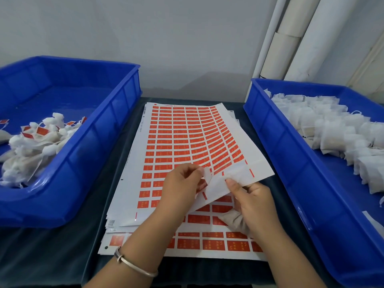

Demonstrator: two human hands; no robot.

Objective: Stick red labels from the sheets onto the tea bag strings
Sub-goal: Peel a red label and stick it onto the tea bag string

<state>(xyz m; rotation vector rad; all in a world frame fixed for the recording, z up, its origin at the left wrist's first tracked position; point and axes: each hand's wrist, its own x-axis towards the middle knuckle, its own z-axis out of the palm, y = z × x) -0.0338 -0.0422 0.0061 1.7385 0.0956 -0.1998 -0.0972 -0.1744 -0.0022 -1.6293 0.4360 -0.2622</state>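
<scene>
A stack of sheets with red labels (182,138) lies in the middle on a dark cloth. The near right part of the top sheet (239,175) is lifted and curled. My right hand (254,202) holds that curled edge with thumb and fingers, and a tea bag (234,220) is tucked under its palm. My left hand (180,189) pinches a label (207,175) that is partly peeled off the sheet, its pale back showing. Whether the tea bag's string is near the label I cannot tell.
A blue tray (99,146) on the left holds tea bags with red labels (39,136). A blue tray (276,142) on the right holds a pile of plain white tea bags (340,129). White pipes (291,38) stand at the back right against the wall.
</scene>
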